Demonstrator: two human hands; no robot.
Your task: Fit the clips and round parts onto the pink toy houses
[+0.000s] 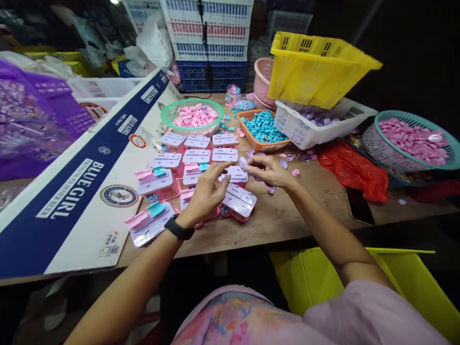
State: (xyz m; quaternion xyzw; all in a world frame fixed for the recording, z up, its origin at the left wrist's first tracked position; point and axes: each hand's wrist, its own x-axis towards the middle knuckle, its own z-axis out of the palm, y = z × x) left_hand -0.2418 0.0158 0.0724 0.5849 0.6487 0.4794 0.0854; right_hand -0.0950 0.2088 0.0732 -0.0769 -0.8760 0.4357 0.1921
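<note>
My right hand [269, 170] pinches a small lilac round plastic piece [243, 164] over the table, beside a few more lilac pieces [270, 188]. To its left, my left hand [208, 189], with a black band on the wrist, hovers over lilac-topped pink plastic boxes [197, 156] set out in rows. Its fingers are apart and I see nothing in them. A lilac-topped box [240, 200] sits askew just right of that hand. Nearer the table's left front, one lilac top [151, 225] carries a raised pink flap [138, 220] and a blue flap [156, 208].
A green basket [166, 115] of pink parts and an orange basket [257, 144] of blue parts stand behind the boxes. At right are a yellow crate [312, 76] on a white crate [298, 134], and a red plastic bag [355, 167]. A cardboard panel [82, 191] slants along the left.
</note>
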